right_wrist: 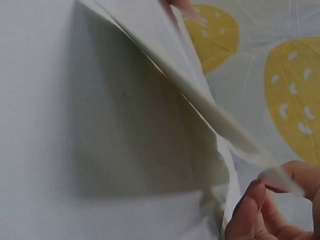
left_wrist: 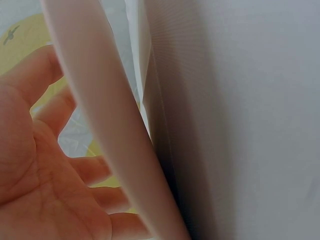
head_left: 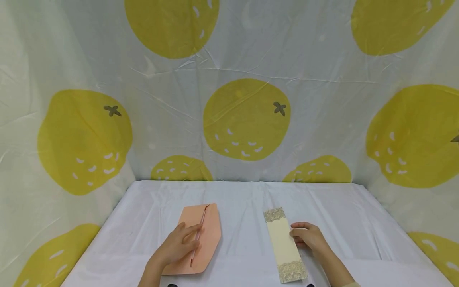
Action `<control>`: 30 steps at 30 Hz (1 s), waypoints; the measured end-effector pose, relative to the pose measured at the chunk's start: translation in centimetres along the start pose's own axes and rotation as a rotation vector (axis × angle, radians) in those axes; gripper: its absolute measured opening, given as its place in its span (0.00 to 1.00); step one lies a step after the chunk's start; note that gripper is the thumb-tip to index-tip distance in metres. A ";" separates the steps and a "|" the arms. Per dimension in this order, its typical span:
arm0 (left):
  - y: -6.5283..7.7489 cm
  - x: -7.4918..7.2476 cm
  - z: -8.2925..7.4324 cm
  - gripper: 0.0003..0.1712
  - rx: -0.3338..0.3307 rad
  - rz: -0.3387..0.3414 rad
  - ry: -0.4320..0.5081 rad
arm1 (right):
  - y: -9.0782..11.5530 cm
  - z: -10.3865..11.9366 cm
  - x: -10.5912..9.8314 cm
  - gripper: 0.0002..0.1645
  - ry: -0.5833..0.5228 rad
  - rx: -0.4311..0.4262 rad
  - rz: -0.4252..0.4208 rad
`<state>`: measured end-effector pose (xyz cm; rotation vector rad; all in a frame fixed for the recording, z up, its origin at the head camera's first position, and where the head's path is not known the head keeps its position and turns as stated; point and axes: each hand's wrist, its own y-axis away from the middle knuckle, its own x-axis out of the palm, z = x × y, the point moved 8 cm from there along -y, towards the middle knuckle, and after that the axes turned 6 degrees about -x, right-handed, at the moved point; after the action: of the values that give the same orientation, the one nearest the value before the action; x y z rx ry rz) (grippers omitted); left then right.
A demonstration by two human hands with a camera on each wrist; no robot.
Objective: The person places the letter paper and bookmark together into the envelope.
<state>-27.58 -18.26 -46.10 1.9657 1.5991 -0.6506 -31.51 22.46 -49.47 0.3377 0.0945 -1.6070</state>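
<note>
A peach envelope (head_left: 211,239) lies on the left of the white table, its flap opened out to the right and a narrow slit showing along its mouth. My left hand (head_left: 178,244) rests over it, fingers spread and touching near the slit. The left wrist view shows the envelope's edge (left_wrist: 107,100) large and blurred, with the left fingers partly behind it. To the right is a long cream card (head_left: 283,241) with glittery lace-patterned bands at both ends. My right hand (head_left: 309,238) pinches its right edge between thumb and fingers, and the card looks tilted off the cloth in the right wrist view.
A white cloth (head_left: 247,223) covers the table, with slight creases. Behind it and on both sides hangs a pale curtain (head_left: 168,127) printed with yellow fruit. Two small dark objects (head_left: 172,285) poke in at the bottom edge of the head view.
</note>
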 end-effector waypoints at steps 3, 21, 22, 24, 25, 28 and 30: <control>0.0 0.0 0.0 0.28 0.002 0.001 -0.003 | 0.3 0.1 0.5 0.20 -0.084 -0.002 0.044; -0.3 0.1 0.1 0.28 -0.002 0.006 0.000 | 0.7 0.9 2.5 0.23 -0.264 -0.027 0.152; -0.2 0.1 0.1 0.28 -0.002 0.005 0.000 | 0.8 1.0 2.7 0.22 -0.269 -0.031 0.154; -0.2 0.0 0.0 0.28 -0.001 0.006 0.001 | 0.8 1.2 3.1 0.22 -0.278 -0.037 0.159; -0.1 0.0 0.0 0.28 -0.003 0.006 0.000 | 0.8 1.3 3.2 0.22 -0.279 -0.042 0.163; 0.0 -0.1 0.0 0.28 -0.008 0.004 0.001 | 1.0 1.6 3.8 0.22 -0.288 -0.055 0.173; 0.0 -0.1 0.0 0.28 -0.012 0.000 0.002 | 1.0 1.9 4.3 0.21 -0.292 -0.063 0.180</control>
<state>-27.57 -18.33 -46.09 1.9587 1.6001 -0.6383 -30.91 17.76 -48.68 0.0582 -0.1060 -1.4556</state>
